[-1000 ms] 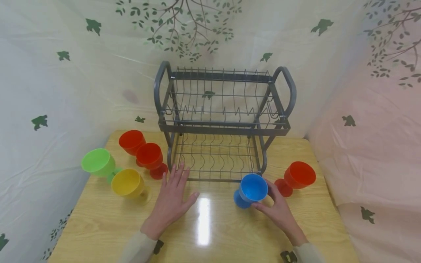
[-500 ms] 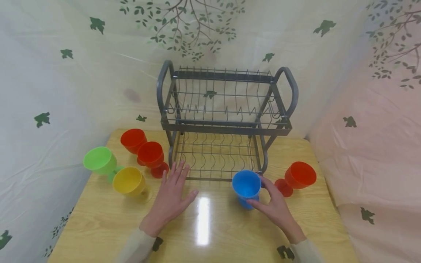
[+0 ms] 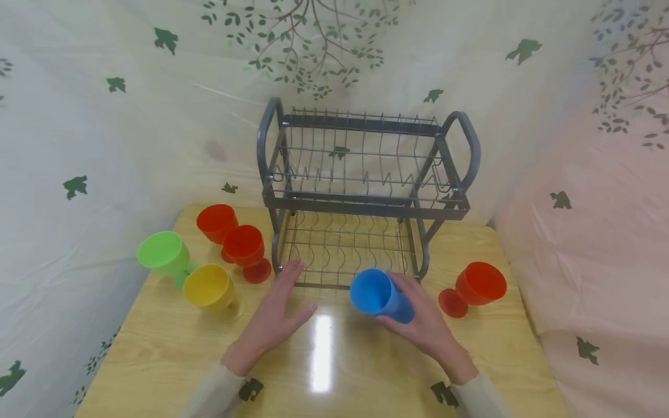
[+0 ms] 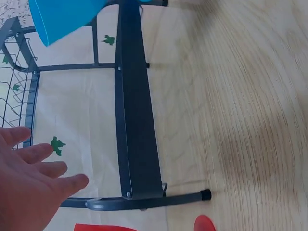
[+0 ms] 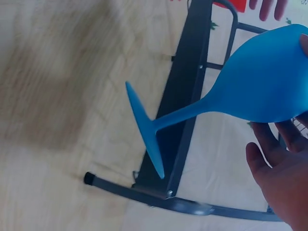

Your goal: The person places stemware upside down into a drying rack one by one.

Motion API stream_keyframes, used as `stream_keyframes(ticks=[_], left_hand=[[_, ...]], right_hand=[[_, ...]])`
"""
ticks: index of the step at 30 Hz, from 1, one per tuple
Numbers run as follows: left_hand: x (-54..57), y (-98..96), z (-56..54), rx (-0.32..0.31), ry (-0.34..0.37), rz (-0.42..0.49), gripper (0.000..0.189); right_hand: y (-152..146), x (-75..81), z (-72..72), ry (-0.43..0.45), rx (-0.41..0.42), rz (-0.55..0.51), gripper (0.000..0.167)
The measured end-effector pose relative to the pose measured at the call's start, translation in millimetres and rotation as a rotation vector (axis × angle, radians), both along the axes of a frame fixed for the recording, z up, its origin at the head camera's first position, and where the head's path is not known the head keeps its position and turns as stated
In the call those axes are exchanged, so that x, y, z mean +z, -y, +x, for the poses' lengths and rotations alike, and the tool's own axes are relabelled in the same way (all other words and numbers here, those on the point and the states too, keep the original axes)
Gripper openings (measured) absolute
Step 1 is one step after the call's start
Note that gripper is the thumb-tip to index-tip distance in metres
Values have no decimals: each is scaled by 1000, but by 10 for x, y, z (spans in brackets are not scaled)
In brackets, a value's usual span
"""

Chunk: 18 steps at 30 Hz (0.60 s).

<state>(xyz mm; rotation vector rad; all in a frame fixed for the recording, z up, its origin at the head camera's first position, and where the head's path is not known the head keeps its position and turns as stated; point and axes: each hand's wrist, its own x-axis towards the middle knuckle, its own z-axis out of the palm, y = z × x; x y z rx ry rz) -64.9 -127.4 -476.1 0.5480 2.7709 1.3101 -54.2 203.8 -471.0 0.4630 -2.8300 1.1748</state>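
Note:
My right hand [image 3: 423,319] grips a blue goblet [image 3: 372,292] by its bowl, thumb on the near side and fingers on the far side. In the right wrist view the blue goblet [image 5: 260,79] is tilted, its stem and round foot raised off the table. My left hand [image 3: 272,319] holds nothing; its fingers extend toward the rack's front left, thumb spread apart. In the left wrist view the left hand [image 4: 33,178] has straight fingers, and part of the blue goblet [image 4: 67,17] shows above. A grey two-tier dish rack [image 3: 366,206] stands right behind both hands.
On the left of the wooden table [image 3: 172,360] stand a green goblet [image 3: 164,253], a yellow goblet [image 3: 209,287] and two red ones, the nearer red goblet [image 3: 244,245] close to the rack. Another red goblet [image 3: 479,283] stands at the right. Patterned cloth [image 3: 219,75] hangs behind.
My right hand has lifted the blue goblet and carried it left, tilting it so its mouth swings leftward. The left hand has stayed nearly in place, turning slightly onto its side.

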Motion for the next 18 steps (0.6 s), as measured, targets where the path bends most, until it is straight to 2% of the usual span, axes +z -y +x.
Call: stream_keyframes(ticks=[4, 10, 18], left_hand=[[21, -29, 2, -25, 35, 95, 81], [81, -71, 8, -31, 59, 169, 80], [131, -159, -3, -13, 130, 156, 79]], right_hand=[[75, 55, -7, -45, 24, 47, 86], [163, 124, -32, -122, 74, 78, 85], [288, 183, -48, -190, 106, 127, 86]])
